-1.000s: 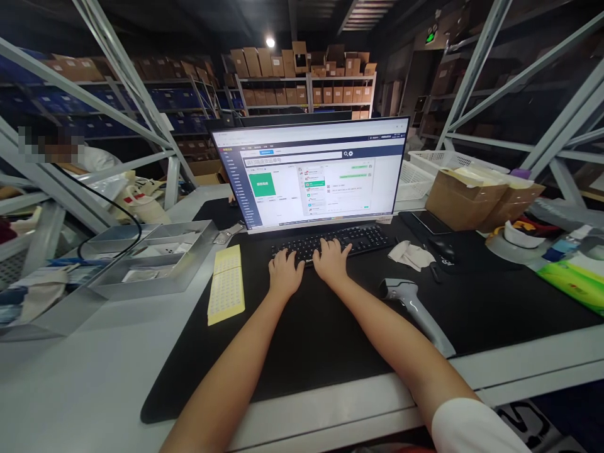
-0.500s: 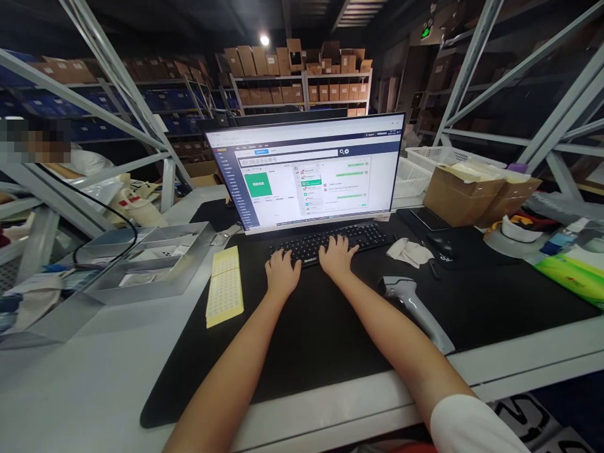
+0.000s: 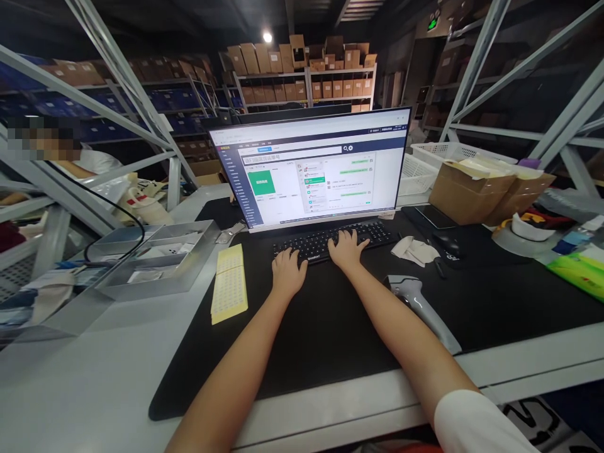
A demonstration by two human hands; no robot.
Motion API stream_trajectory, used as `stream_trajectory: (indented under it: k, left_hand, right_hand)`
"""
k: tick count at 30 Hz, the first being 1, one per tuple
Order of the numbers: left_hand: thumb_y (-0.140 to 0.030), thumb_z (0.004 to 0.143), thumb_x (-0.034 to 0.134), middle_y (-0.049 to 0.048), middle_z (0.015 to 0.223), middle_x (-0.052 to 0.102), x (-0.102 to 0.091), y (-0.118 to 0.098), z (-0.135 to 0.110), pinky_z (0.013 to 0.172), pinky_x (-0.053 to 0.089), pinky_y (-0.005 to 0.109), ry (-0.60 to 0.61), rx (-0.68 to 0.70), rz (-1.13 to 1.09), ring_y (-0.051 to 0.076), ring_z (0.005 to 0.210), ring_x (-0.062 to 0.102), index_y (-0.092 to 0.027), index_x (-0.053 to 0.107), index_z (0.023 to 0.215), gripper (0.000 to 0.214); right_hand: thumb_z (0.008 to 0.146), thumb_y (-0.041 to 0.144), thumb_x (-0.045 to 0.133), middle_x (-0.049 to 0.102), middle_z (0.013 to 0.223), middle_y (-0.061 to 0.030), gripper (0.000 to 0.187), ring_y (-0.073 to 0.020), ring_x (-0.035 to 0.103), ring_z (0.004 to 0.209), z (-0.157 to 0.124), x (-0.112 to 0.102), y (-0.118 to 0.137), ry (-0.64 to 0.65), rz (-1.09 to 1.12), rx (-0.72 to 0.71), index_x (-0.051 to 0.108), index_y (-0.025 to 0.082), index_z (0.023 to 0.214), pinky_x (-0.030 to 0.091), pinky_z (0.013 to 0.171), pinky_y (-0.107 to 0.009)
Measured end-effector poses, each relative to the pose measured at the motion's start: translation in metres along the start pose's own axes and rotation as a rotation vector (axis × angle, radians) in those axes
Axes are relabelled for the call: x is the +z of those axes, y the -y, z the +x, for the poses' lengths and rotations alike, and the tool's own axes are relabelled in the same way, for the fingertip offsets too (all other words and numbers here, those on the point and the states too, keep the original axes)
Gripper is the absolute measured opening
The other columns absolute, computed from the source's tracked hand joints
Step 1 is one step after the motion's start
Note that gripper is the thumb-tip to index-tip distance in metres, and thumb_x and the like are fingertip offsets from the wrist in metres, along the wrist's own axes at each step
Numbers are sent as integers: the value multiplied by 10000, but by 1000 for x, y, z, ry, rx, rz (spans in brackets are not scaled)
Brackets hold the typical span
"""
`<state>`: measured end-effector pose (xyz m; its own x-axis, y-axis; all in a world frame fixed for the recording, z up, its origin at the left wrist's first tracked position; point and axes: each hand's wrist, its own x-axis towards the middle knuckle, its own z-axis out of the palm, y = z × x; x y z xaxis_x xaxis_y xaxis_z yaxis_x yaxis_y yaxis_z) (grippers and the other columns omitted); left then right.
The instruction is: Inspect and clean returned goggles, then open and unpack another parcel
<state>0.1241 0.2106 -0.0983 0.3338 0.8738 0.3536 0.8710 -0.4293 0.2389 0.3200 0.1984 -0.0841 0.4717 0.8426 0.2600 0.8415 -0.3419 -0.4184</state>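
A black keyboard (image 3: 325, 241) lies below a lit monitor (image 3: 311, 173) that shows a web page and a chat window. At the keyboard's front left edge rests my left hand (image 3: 287, 274), fingers apart, holding nothing. My right hand (image 3: 346, 251) is spread over the middle of the keys, its fingertips on them and its thumb out to the right. Left of my left hand is a yellow sheet of labels (image 3: 229, 286). A grey barcode scanner (image 3: 422, 308) lies on the black mat (image 3: 325, 333), partly behind my right forearm.
Crumpled tissue (image 3: 414, 250) and a black mouse (image 3: 448, 244) lie on the right, with a phone (image 3: 435, 216) behind. Cardboard boxes (image 3: 465, 195) and a white basket (image 3: 413, 175) stand farther back. On the left are a grey divided tray (image 3: 160, 286) and a co-worker (image 3: 99, 161).
The whole view has shifted slightly, so most things sit a little farther right. Both hands stay at the keyboard, with no clear change in their pose.
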Motion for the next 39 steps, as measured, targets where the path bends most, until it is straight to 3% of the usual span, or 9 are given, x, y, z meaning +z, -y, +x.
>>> stream_trajectory:
  k: [5,12,18,22,30,35,39]
  left_hand:
    - [-421,982,453,173,1495,537,0,0,0,1162,358,536,11,-6,-8,366,1405,433,-131,598,1382,515]
    - [-420,981,445,178,1508,522,2,2,1,1169,345,536,19,0,-20,353,1434,420,-148,587,1390,511]
    - [-434,977,458,183,1539,493,4,4,4,1173,337,536,21,-2,-24,340,1438,425,-148,577,1397,522]
    - [-434,966,490,194,1524,506,2,4,4,1182,328,533,19,-2,-31,337,1417,448,-131,565,1409,542]
    - [-433,951,516,180,1503,507,-3,0,-1,1142,378,520,-20,-21,-18,373,1374,452,-142,594,1390,532]
    - [-417,952,508,177,1462,542,-3,1,1,1096,423,501,-20,-16,-20,358,1323,504,-150,587,1391,520]
    - [-414,958,497,180,1443,552,-3,2,2,1091,422,500,-30,-37,-18,359,1312,507,-146,597,1383,513]
  right_hand:
    - [1003,388,349,470,1539,-207,564,-367,213,1523,-4,1,2,-37,7,-44,521,91,1451,63,1175,-745]
    - [973,248,393,582,1438,-157,403,-331,309,1483,-9,4,7,38,58,-241,676,156,1243,54,1169,-764]
    - [973,250,423,592,1438,-133,413,-297,323,1485,-18,7,18,94,118,-415,628,172,1322,22,1189,-741]
    - [981,287,438,610,1417,-145,460,-315,321,1485,-22,4,22,122,135,-406,573,140,1396,8,1188,-740]
    - [1001,326,411,668,1304,-180,467,-343,403,1408,-25,-1,21,1,80,-260,596,107,1370,6,1183,-736]
    - [1013,339,399,587,1442,-163,498,-311,286,1502,-25,1,21,54,104,-359,526,134,1449,37,1201,-713]
    - [1036,363,347,586,1445,-164,517,-313,303,1497,-24,1,21,89,112,-357,506,132,1471,39,1197,-721]
